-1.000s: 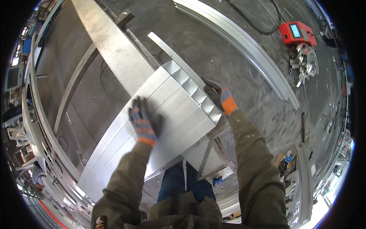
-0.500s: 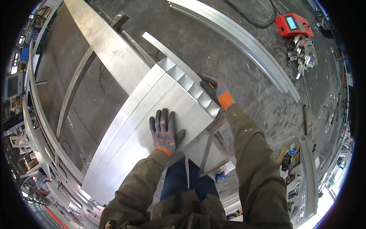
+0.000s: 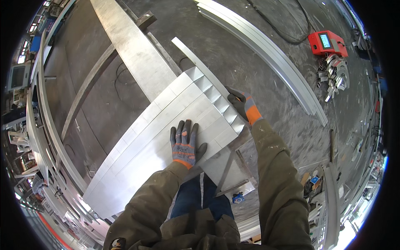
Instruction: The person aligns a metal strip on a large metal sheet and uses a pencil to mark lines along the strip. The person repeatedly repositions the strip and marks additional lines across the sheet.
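A row of silvery metal profiles (image 3: 158,125) lies side by side before me, their open box-like ends (image 3: 214,98) facing the upper right. My left hand (image 3: 184,143), in a grey glove with orange bands, rests flat on top with its fingers spread. A straight metal strip (image 3: 196,58) runs along the open ends and sticks out past them at the upper left. At the strip's near end my gloved right hand (image 3: 243,106) is closed, its fingers curled around that end. Part of its grip is hidden by the glove.
Under the profiles runs a long flat metal beam (image 3: 129,50). Curved metal lengths (image 3: 258,46) lie on the floor to the far right. Beyond them are a red machine with a screen (image 3: 327,43) and a pile of metal offcuts (image 3: 334,75). A small blue object (image 3: 238,198) sits near my legs.
The whole view has shifted slightly, so the profiles and strip sit a little farther right and lower. Both hands keep nearly the same places on them.
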`<action>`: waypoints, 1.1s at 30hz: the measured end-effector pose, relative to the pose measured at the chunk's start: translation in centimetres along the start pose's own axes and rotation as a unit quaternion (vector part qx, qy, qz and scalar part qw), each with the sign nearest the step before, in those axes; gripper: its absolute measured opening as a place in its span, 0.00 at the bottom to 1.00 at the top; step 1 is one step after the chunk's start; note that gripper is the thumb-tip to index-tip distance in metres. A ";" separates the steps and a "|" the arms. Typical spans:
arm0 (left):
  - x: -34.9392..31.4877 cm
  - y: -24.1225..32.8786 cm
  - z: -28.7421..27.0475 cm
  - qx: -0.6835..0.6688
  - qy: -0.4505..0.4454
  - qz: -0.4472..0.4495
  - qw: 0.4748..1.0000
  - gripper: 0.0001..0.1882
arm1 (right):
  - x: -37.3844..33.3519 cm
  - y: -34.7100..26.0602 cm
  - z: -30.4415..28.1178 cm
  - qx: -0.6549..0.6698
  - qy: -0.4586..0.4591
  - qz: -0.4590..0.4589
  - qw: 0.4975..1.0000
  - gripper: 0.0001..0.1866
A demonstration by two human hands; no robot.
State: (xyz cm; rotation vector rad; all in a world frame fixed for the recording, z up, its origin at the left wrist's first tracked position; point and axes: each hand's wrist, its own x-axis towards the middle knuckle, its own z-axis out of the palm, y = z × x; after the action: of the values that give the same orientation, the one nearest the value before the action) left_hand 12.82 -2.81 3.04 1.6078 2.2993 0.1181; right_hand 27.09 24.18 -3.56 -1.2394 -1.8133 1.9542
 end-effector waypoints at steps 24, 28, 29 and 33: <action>0.0 -0.6 1.9 -0.082 0.138 0.010 0.987 0.38 | -13.6 -8.2 0.9 -0.098 0.177 -0.173 0.964 0.21; -4.6 2.8 0.9 -0.391 0.221 -0.071 0.890 0.39 | -23.8 -9.4 9.1 -0.020 0.137 -0.168 0.976 0.22; -7.5 4.0 0.5 -0.502 0.251 -0.088 0.823 0.39 | -26.6 -9.4 11.3 -0.055 0.110 -0.193 0.974 0.23; -23.3 4.7 -1.2 -0.749 0.237 -0.077 0.614 0.35 | -37.5 -7.5 21.4 -0.062 0.034 -0.135 0.988 0.24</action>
State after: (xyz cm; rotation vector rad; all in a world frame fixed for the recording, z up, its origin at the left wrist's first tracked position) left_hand 23.79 -22.56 10.54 0.3924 1.4275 1.9593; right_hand 33.30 -13.97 17.14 -1.0151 -1.9763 1.6575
